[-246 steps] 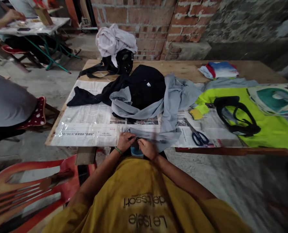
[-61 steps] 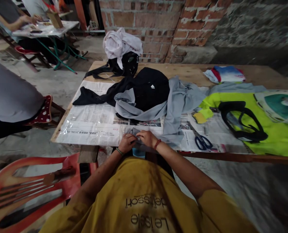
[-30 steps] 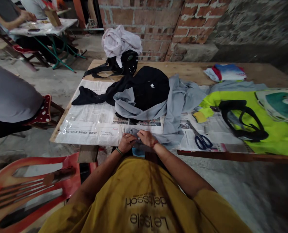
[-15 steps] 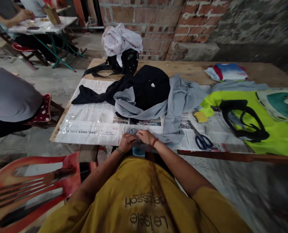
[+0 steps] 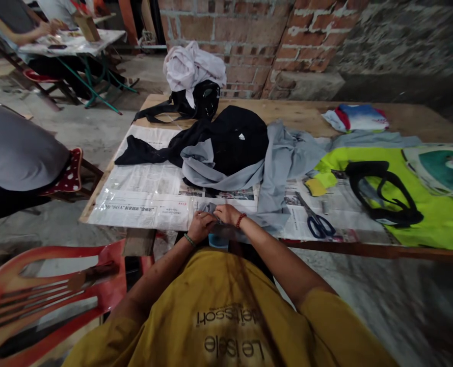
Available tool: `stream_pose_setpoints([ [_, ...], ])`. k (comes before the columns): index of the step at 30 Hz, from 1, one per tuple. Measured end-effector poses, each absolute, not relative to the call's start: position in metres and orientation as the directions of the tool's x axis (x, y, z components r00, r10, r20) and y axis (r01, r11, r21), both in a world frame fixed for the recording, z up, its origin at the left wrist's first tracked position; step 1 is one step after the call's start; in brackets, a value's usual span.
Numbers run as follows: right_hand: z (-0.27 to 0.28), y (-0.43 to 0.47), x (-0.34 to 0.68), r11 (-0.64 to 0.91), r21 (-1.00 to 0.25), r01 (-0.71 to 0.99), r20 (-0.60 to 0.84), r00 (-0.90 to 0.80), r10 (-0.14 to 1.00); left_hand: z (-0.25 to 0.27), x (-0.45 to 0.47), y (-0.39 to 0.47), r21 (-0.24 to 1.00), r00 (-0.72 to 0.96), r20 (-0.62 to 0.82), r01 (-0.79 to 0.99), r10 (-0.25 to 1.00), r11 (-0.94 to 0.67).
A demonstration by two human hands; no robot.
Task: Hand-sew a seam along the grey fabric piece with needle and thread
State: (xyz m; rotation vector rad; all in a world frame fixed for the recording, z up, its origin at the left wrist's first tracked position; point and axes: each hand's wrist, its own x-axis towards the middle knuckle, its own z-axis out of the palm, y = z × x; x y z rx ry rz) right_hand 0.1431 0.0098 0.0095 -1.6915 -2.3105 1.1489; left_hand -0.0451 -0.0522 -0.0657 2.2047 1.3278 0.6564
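At the table's front edge, my left hand (image 5: 202, 226) and my right hand (image 5: 227, 214) meet with fingers closed on a grey piece of cloth (image 5: 208, 208). The spot between the fingertips is too small to make out. This cloth appears to belong to the grey part of a jacket (image 5: 274, 178). The jacket's black part (image 5: 237, 137), with a white logo, lies bunched on the newspaper (image 5: 134, 204) beyond my hands. Dark-handled scissors (image 5: 320, 225) rest on the newspaper to the right of my right hand.
An iron (image 5: 446, 165) and a black strap-like object (image 5: 384, 193) lie on yellow-green fabric (image 5: 436, 224) at right. Folded clothing (image 5: 358, 117) and a black bag (image 5: 203, 99) under pale cloth (image 5: 193, 66) sit at the back. A red chair (image 5: 107, 285) stands left; people sit beyond.
The view has shifted slightly. My hands stay together on the grey cloth at the table edge, with little visible movement.
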Motion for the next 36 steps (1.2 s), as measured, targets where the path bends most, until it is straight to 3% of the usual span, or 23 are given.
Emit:
stream_pose_setpoints([
  [9, 0.004, -0.008, 0.155, 0.117, -0.686, 0.718, -0.267, -0.399, 0.877, -0.067, -0.042, -0.049, 0.651, 0.379, 0.172, 0.649, 0.909, -0.393],
  [18, 0.006, -0.007, 0.153, 0.156, -0.674, 0.722, -0.250, -0.421, 0.872, -0.067, -0.040, -0.049, 0.651, 0.356, 0.180, 0.656, 0.917, -0.383],
  [28, 0.008, 0.000, 0.150, -0.018, -0.690, 0.724, -0.318, -0.281, 0.906, -0.064, -0.041, -0.046, 0.641, 0.350, 0.181, 0.667, 0.919, -0.380],
  [36, 0.009, 0.001, 0.152, 0.012, -0.696, 0.718, -0.294, -0.301, 0.907, -0.064, -0.037, -0.047, 0.639, 0.380, 0.177, 0.658, 0.908, -0.400],
])
